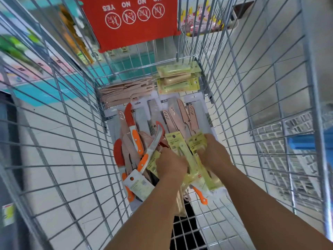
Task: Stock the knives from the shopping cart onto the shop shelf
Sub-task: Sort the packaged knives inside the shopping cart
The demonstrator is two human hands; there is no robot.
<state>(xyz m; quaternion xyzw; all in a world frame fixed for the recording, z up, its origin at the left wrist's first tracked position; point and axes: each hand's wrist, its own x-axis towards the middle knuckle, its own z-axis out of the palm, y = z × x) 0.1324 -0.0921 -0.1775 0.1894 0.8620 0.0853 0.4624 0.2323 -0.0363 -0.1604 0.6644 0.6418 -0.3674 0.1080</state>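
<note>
Currently both hands are down in the shopping cart (234,91), working the near end of the knife pile. Left hand (171,164): fingers curled into the yellow-green carded knives (187,156), grip looks closed on the near edge of a pack, though the fingertips are hidden under the cards. Right hand (214,152): fingers bent over the right-hand card of the same bunch, holding it from the right side. So the packs sit between the two hands, header cards pointing far, handles toward the near end.

Around them:
- Left of the left hand: loose orange-handled knives (135,134) with red blade guards, crossed over each other, one curved blade lying right against the left hand's knuckles.
- Far of the hands: row of pink sheathed knives (178,118) on white cards, flat on the cart floor.
- Far end: stack of more yellow-green packs (178,78) on the right, beige pack stack (126,91) on the left.
- Near-left: a white-carded knife (138,184), tilted, touching the left forearm.
- Red safety flap (129,20) hangs on the far wall of the cart.

Shelf detail outside the wire is blurred.
</note>
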